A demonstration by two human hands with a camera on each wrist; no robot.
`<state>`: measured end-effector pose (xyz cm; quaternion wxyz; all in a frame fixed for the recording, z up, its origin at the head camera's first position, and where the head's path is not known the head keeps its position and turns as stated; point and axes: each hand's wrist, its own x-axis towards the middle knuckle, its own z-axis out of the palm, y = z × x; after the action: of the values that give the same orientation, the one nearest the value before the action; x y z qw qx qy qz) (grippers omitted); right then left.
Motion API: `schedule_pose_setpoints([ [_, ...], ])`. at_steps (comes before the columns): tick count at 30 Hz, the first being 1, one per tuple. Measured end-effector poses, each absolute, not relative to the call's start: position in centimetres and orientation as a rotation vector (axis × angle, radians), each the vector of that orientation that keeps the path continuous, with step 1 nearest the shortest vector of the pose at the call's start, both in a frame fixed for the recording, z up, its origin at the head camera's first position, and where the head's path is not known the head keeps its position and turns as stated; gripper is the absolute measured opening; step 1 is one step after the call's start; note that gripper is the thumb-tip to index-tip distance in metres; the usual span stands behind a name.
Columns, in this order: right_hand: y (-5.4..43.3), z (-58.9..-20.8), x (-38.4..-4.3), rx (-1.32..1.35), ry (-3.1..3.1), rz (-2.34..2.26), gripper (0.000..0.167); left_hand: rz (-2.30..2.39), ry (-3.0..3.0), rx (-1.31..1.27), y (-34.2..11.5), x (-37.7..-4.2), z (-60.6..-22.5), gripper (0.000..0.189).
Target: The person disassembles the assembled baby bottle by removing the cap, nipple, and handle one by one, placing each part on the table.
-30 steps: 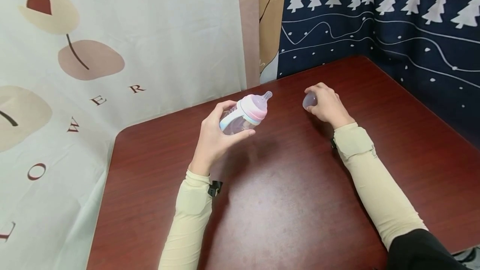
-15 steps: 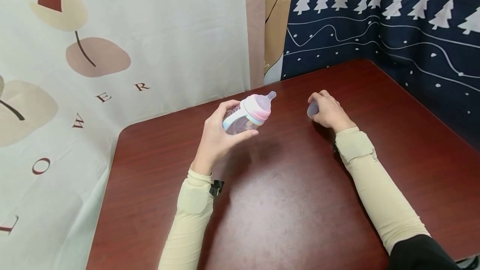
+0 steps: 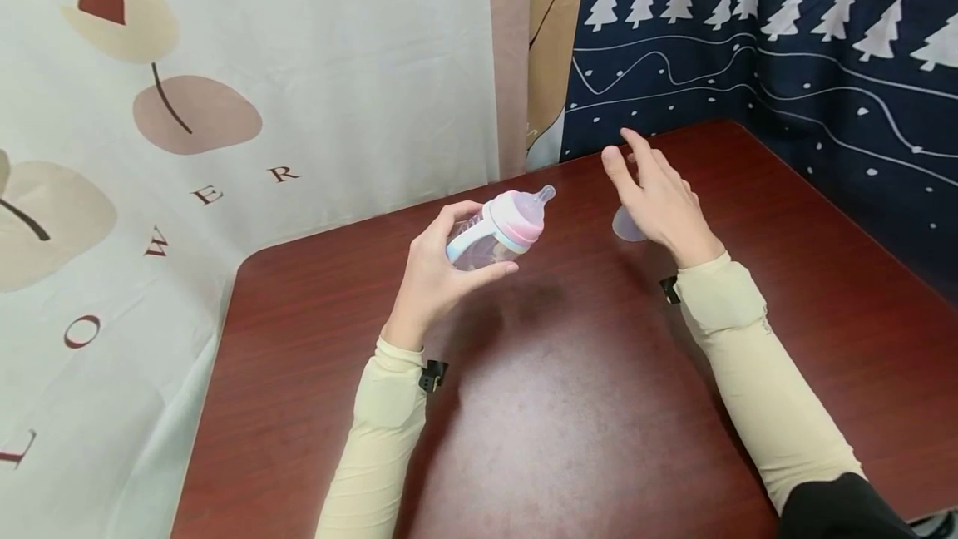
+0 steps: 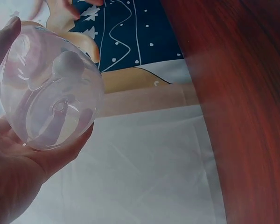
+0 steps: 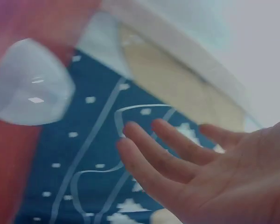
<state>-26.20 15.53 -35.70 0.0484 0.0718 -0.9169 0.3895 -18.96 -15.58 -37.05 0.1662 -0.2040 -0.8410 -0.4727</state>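
My left hand (image 3: 437,273) grips a clear baby bottle (image 3: 486,252) with a pink-and-white collar, a pale side handle and a bare teat. The bottle is held tilted above the table, teat pointing up and right. In the left wrist view the transparent base of the bottle (image 4: 60,102) faces the camera, fingers and thumb around its body. My right hand (image 3: 662,198) is raised with fingers extended, holding nothing. Below it a translucent dome-shaped cap (image 3: 627,225) stands on the table, partly hidden by the hand; the right wrist view shows this cap (image 5: 32,84) apart from the fingers.
The reddish-brown wooden table (image 3: 569,406) spans the work area. A white printed curtain (image 3: 359,65) hangs along its back left edge, and a navy curtain with white trees (image 3: 838,90) along the back right.
My right hand has let go of the cap and lifted up off it, its fingers straightening. The cap stays on the table. My left hand holds the bottle almost unmoved.
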Motion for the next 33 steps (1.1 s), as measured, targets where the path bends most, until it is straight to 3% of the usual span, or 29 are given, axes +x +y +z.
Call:
schedule_pose_setpoints([
  [13, 12.2, -31.4, -20.9, 0.474, -2.720, 1.281, 0.059, -1.394, -2.399, -0.634, -14.3, -18.9, -37.0, 0.076],
  [33, 10.4, -32.4, -20.4, 0.606, -2.723, 1.119, 0.045, -1.341, -2.397, -0.693, -12.7, -18.4, -38.0, 0.073],
])
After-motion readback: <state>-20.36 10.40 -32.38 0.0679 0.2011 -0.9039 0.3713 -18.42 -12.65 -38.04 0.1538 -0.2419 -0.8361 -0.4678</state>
